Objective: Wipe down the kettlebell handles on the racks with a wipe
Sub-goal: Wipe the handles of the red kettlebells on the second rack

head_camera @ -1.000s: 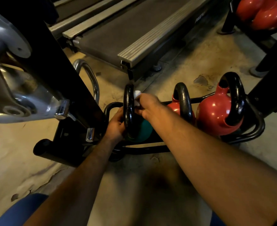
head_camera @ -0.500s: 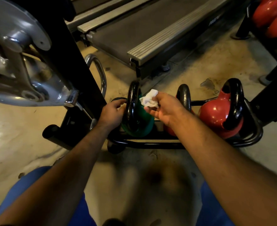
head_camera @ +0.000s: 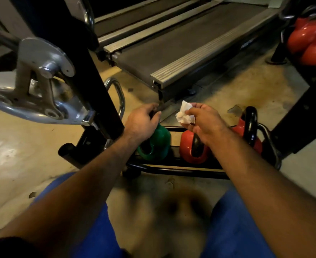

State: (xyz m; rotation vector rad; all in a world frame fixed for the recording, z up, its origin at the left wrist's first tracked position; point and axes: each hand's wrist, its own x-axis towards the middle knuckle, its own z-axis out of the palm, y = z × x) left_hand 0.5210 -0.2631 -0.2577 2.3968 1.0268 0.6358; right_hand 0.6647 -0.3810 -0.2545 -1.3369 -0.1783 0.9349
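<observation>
My left hand (head_camera: pixel 142 121) is curling over the top of the green kettlebell (head_camera: pixel 156 144), fingers wrapped on its black handle, which is mostly hidden beneath my palm. My right hand (head_camera: pixel 204 121) is pinching the crumpled white wipe (head_camera: pixel 184 114) between thumb and fingertips, holding it in the air, apart from any handle. Directly below that hand the middle red kettlebell (head_camera: pixel 187 148) is sitting on the low black rack (head_camera: pixel 172 171), its dark handle running away from me; the right hand is the nearer one, so I judge the wipe is heading down there next. Farther right, a third red kettlebell (head_camera: pixel 258 144) is standing with its handle loop (head_camera: pixel 250 123) upright. Beyond the rack, a treadmill deck (head_camera: pixel 172 47) is lying on the concrete floor (head_camera: pixel 246 90). No legible labels; the treadmill's marking is too blurred.
</observation>
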